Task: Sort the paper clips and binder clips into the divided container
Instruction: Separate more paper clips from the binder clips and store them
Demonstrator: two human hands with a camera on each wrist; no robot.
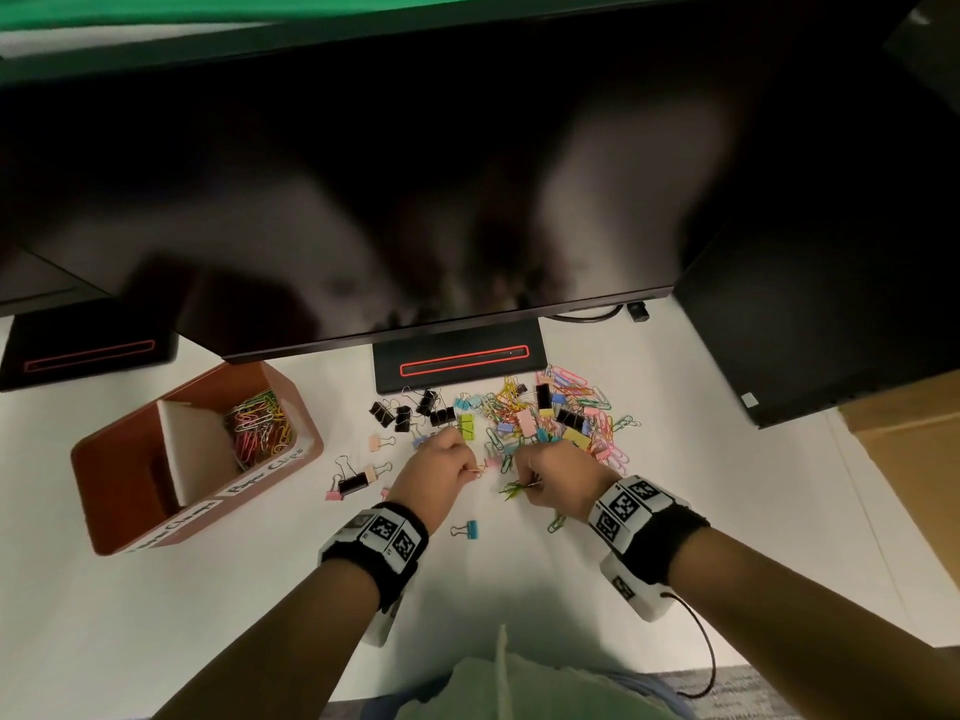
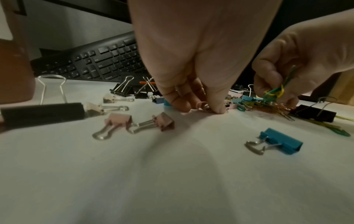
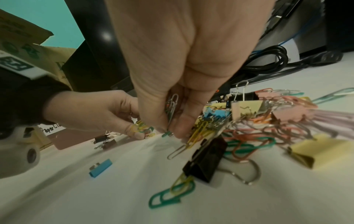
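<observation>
Dim, even indoor light from overhead, with soft shadows under both hands on the white matte tabletop (image 2: 172,174). Hazy pale reflections smeared across the wide black glossy monitor screen (image 1: 415,200). Strong wide-angle bending at the edges, grainy wrist views, motion blur over the tangled heap of coloured wire paper clips (image 3: 268,128).

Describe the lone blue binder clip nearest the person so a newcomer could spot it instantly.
Start at the white desk and find the two wrists with black-and-white marker bands. Between them, nearer the person than the colourful clip pile, lies a small blue metal binder clip. It lies alone on bare desk, silver wire handles pointing left, the only blue clip apart from the pile.
</observation>
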